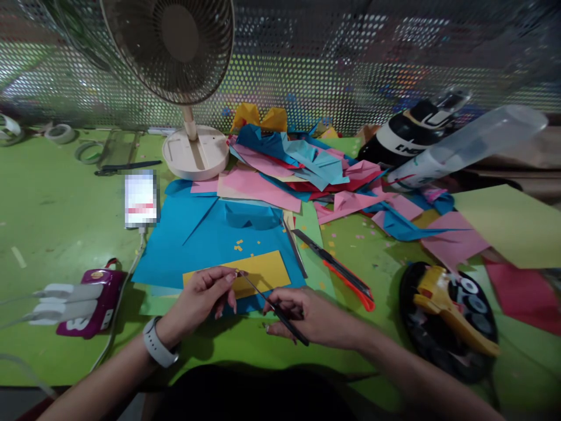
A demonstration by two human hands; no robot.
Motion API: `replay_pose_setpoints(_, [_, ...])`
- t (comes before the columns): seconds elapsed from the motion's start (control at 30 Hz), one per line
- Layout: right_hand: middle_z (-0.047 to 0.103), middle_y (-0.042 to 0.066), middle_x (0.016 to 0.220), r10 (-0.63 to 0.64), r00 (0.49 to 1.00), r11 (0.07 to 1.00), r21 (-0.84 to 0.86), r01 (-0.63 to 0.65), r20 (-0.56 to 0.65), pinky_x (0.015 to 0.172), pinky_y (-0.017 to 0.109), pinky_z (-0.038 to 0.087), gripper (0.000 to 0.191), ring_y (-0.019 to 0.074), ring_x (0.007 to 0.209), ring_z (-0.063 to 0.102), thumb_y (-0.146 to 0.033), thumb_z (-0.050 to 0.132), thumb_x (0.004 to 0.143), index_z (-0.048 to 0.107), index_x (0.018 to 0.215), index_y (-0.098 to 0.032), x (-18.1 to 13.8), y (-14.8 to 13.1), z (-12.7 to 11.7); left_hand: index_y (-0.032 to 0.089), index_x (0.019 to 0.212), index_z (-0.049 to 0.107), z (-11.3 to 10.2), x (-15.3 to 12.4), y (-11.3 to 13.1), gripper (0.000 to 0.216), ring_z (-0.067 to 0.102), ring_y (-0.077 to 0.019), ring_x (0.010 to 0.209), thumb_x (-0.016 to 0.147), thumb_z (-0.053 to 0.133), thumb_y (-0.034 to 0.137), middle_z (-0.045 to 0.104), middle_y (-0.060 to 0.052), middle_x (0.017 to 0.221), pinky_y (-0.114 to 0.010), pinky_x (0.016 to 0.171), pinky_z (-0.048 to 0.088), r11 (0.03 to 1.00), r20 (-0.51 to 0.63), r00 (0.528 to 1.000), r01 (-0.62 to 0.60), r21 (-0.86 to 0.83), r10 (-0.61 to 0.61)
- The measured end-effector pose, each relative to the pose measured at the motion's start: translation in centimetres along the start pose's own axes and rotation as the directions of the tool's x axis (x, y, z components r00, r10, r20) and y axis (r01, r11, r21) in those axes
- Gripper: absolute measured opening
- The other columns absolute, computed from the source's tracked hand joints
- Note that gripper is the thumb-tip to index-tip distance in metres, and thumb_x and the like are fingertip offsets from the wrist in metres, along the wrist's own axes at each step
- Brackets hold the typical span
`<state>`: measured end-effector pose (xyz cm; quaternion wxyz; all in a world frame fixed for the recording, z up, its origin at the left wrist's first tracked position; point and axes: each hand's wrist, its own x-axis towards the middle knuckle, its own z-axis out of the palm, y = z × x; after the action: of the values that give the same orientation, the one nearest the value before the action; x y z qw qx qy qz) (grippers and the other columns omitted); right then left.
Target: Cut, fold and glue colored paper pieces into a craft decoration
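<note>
A strip of yellow paper point(267, 272) lies on a blue paper sheet point(175, 234). Over the strip's left part, my left hand point(205, 289) pinches a tiny yellowish paper piece point(237, 272) between thumb and finger. My right hand point(302, 313) is closed around a slim black tool with a thin pointed tip point(287, 321); its tip meets the left fingertips. Whether it is tweezers or a blade cannot be made out. Small yellow scraps point(239, 245) and a folded blue paper piece point(252, 217) rest on the blue sheet beyond the strip.
An orange-and-black box cutter point(337, 269) lies to the right. Behind are a fan point(195, 152), heaped coloured paper point(280, 175) and bottles point(403, 134). A yellow glue gun point(451, 310) sits on a black tray at right; a phone point(140, 199) and purple power adapter point(90, 304) are left.
</note>
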<state>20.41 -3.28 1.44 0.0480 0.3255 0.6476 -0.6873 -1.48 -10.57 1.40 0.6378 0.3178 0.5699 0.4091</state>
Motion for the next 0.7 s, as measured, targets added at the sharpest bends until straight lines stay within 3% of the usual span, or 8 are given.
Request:
replay_pose_setpoints(0.23, [0.048,-0.005,0.064,-0.005,1.000,0.998,0.058,0.006,-0.013,0.053,0.020,0.033,0.032,0.0089,0.059,0.041,-0.042,0.073,0.074,0.058,0.089,-0.018,0.17,0.14,-0.07,0.013,0.095,0.063,-0.09,-0.03,-0.13,0.035,0.051,-0.0056,0.038,0.083,0.061,0.046,0.067,0.000,0.059,-0.016,0.037,0.031,0.998,-0.008,0.999,0.038,-0.045,-0.038])
replay_pose_setpoints(0.7, [0.048,-0.005,0.064,0.012,1.000,0.996,0.084,-0.010,-0.028,0.052,0.021,0.034,0.034,0.0091,0.058,0.040,-0.041,0.078,0.068,0.058,0.085,-0.019,0.49,0.61,0.01,0.014,0.098,0.065,-0.05,0.10,0.02,0.036,0.050,-0.0042,0.036,0.083,0.060,0.045,0.067,0.000,0.060,-0.014,0.033,0.025,0.999,-0.020,0.999,0.048,0.011,-0.048])
